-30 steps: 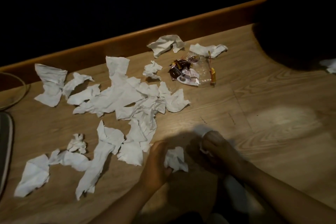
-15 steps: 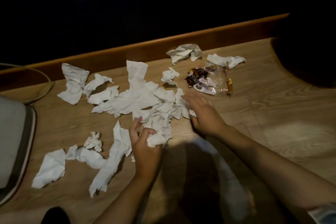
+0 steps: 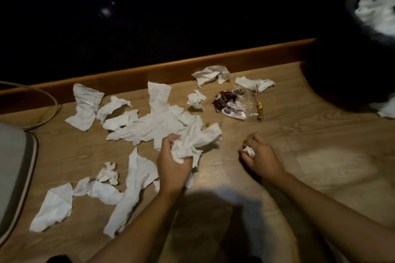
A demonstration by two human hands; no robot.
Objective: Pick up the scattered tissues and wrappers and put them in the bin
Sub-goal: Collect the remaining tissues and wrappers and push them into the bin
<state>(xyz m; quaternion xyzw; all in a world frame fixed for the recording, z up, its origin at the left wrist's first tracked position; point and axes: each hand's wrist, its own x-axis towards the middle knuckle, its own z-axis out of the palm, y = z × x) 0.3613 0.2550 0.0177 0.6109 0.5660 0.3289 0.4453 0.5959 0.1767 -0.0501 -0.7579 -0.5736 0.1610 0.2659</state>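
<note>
— How many hands are busy down there?

— Two. The left hand (image 3: 173,161) has its fingers curled round a bunched tissue (image 3: 181,151), gripping the near edge of the big white heap (image 3: 162,124) in the middle of the wooden floor (image 3: 299,156). The right hand (image 3: 259,151) is curled too, pinching one small white wad (image 3: 249,151) against the palm, just above the boards and well apart from the heap.

— And what lies loose?

— I count roughly a dozen white pieces, though the middle ones overlap and I cannot separate them surely. On the left, one large crumpled sheet (image 3: 85,107) by the skirting board (image 3: 149,72). Nearer us, one tight little ball (image 3: 108,173), a flat sheet (image 3: 53,207) and a long strip (image 3: 132,188). At the back, two pieces (image 3: 211,74) (image 3: 254,83) against the skirting and one small ball (image 3: 195,99) before them.

— Wrappers?

— One cluster (image 3: 233,104): dark foil, clear plastic, and one yellow bit (image 3: 260,110) at its right edge. How many exactly, I cannot tell.

— The bin?

— One dark bin (image 3: 350,6) at the far right, with white paper (image 3: 378,10) showing inside, and one white scrap (image 3: 386,110) on the floor at its foot.
</note>
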